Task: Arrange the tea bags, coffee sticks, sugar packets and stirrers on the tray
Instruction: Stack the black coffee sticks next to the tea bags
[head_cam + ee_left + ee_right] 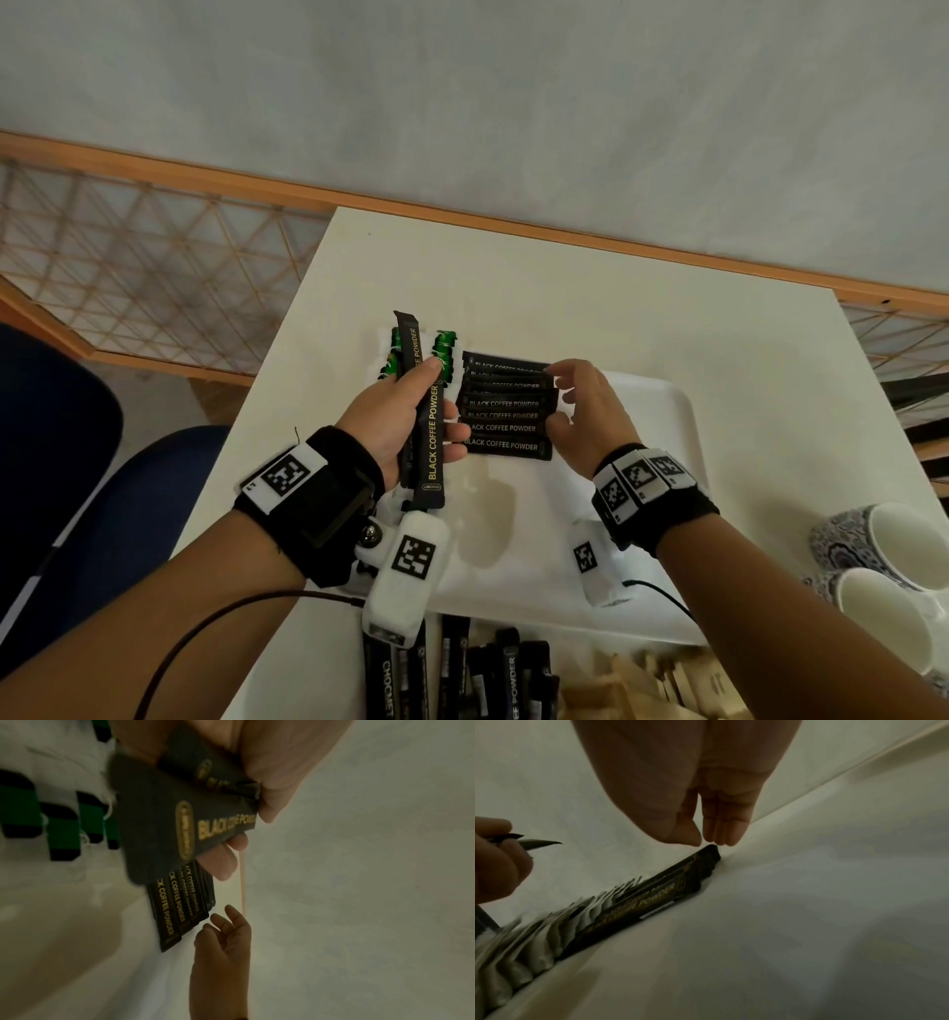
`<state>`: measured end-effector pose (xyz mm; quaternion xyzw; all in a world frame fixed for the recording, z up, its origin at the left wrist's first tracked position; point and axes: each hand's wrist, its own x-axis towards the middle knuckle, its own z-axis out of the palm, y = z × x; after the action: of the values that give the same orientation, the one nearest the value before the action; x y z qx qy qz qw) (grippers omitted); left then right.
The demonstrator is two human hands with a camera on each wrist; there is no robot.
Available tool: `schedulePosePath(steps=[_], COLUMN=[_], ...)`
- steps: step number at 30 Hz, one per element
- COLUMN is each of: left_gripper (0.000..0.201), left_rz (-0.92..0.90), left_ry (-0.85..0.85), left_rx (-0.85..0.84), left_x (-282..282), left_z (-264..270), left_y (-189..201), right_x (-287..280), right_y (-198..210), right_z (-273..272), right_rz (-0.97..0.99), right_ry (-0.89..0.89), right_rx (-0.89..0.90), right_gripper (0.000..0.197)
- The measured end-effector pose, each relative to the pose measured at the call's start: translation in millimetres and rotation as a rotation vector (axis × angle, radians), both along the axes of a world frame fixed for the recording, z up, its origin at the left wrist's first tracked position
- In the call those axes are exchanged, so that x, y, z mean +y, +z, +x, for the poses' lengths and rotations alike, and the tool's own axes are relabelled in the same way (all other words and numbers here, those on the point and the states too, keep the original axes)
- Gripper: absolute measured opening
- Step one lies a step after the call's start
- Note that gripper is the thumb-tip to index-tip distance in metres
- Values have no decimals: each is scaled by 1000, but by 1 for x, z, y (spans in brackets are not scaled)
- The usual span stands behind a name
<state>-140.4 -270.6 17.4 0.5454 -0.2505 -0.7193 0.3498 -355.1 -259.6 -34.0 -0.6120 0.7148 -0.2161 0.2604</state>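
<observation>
Seen from the head camera above a white table point(565, 288). White tray point(662, 411) at centre, holding a row of black coffee sticks point(506, 406) marked "BLACK COFFEE POWDER", lying crosswise and overlapping one another. Green tea bags point(444, 349) on the tray's far left part, just beside the row.

Left hand point(405, 416) raised over the tray's left side, fingers and thumb curled round two held coffee sticks point(429, 411), long ends pointing away and toward the wearer. Right hand point(585, 411) at the right ends of the laid sticks, fingers loosely bent, thumb and fingertips close together; from the right wrist view, fingertips point(721, 833) just above the end of the farthest stick, contact unclear, nothing gripped.

More loose coffee sticks point(488, 673) piled on the table at the near edge. Pale brown packets or stirrers point(652, 678) beside them, too blurred to tell apart. Two white mugs point(883, 570) with patterned outsides at the near right.
</observation>
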Motion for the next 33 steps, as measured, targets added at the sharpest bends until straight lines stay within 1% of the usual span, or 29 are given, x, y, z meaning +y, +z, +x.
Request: schedulePosePath(steps=[3,5,7,9,11,12,13,14,15,16,17,20,24,26,29,31,33], left_gripper=[28,25,19,14,11,11,11,12,14,16,18,22,31,31,32,32,30], left_rz=[-14,-35,-53,-70,-78,-81,-89,-99,-108,-115,-121,-122,-95,-86,-90,-81,-67], left_ry=[-17,-25,-28,-27,-18,-13,-12,-9,-6,-5,-11,-37,-60,-59,-53,-52,-68], left_rx=[12,11,32,54,63,62,57,54,54,60,66,94,112,111,78,75,84], left_x=[-1,-1,0,0,0,0,-1,0,0,1,1,3,6,7,9,9,10], left_z=[-1,-2,-4,-4,-5,-5,-6,-8,-9,-11,-12,-13,-12,-12,-14,-15,-15], left_y=[-1,-2,-3,-5,-7,-8,-10,-10,-10,-10,-10,-6,-2,-1,-2,-2,-3], right_x=[-3,-2,-1,1,3,6,10,14,17,19,20,20,16,17,20,21,20], right_y=[-2,-3,0,8,19,25,33,37,40,41,41,39,39,42,43,44,46], right_z=[2,2,3,8,16,22,29,35,40,45,48,50,43,41,38,37,36], right_rz=[53,61,17,-76,-104,-47,42,132,197,223,231,246,231,228,243,267,267], right_ry=[-26,-30,-40,-43,2,50,108,160,198,224,243,218,68,55,99,137,129], right_rx=[-91,-97,-91,-124,-233,-314,-403,-482,-523,-536,-532,-544,-759,-770,-749,-691,-636], right_gripper=[50,54,56,49,27,15,15,23,30,34,33,19,16,15,14,17,16])
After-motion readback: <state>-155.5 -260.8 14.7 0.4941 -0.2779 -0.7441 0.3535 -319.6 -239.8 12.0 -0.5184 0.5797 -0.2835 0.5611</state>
